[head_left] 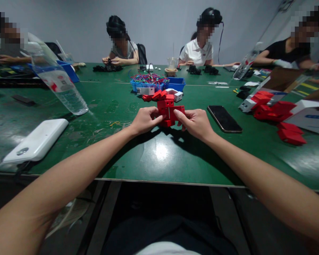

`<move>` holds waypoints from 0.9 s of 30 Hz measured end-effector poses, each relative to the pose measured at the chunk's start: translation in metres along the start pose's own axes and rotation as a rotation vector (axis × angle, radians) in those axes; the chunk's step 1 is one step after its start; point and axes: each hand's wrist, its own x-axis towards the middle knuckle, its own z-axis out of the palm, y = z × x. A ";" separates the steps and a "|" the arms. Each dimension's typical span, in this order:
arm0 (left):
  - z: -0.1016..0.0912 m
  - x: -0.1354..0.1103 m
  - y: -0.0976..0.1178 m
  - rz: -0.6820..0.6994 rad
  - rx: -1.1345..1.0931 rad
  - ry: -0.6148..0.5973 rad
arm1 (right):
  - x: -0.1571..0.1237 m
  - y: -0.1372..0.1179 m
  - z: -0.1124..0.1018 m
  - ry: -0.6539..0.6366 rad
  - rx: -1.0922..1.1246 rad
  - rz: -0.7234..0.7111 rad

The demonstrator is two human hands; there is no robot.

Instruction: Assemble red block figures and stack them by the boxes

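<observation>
Between my hands is a blocky red plastic part (166,104) with small holes and a slot-like gap down its middle. My left hand (147,119) grips its left side, thumb laid across the front. On the opposite side my right hand (196,122) pinches it between thumb and fingers. Some fingertips are hidden behind the part. Just beyond it lie more red parts (149,97) and white blocks (145,91). Behind those, a blue bin (136,87) holds a tangle of coloured wires (150,78), beside a second blue bin (178,84).
A phone (224,118) lies right of my hands. Farther right are red pieces (275,109) and a white box (312,115). On the left stand a tilted-looking water bottle (61,85) and a white power bank (37,141). Several people sit around the green table (159,159).
</observation>
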 end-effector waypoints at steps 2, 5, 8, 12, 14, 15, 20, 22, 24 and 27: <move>0.000 0.000 0.001 -0.005 -0.005 -0.003 | -0.001 -0.001 0.000 0.026 -0.068 -0.034; -0.001 -0.001 0.002 -0.012 -0.015 -0.005 | -0.001 -0.004 0.000 0.050 -0.120 -0.070; -0.002 -0.001 0.004 -0.023 -0.015 -0.011 | -0.001 -0.004 0.001 0.051 -0.099 -0.052; -0.002 -0.001 0.005 -0.032 -0.016 -0.021 | 0.000 0.001 0.001 -0.014 0.053 0.106; -0.001 -0.001 0.005 -0.029 -0.019 -0.022 | 0.000 0.002 0.001 -0.018 0.059 0.109; -0.001 -0.001 0.005 -0.027 -0.022 -0.027 | 0.000 0.002 0.001 -0.007 0.029 0.077; -0.001 -0.001 0.004 -0.009 -0.055 -0.043 | -0.001 0.000 0.000 0.051 -0.111 -0.066; -0.001 -0.001 0.005 -0.014 -0.054 -0.034 | -0.001 0.000 0.000 0.050 -0.100 -0.046; 0.000 -0.001 0.007 -0.032 -0.070 -0.036 | 0.000 0.000 0.000 0.052 -0.099 -0.034; 0.001 -0.002 0.009 -0.049 -0.099 -0.032 | 0.000 0.002 0.000 0.052 -0.116 -0.050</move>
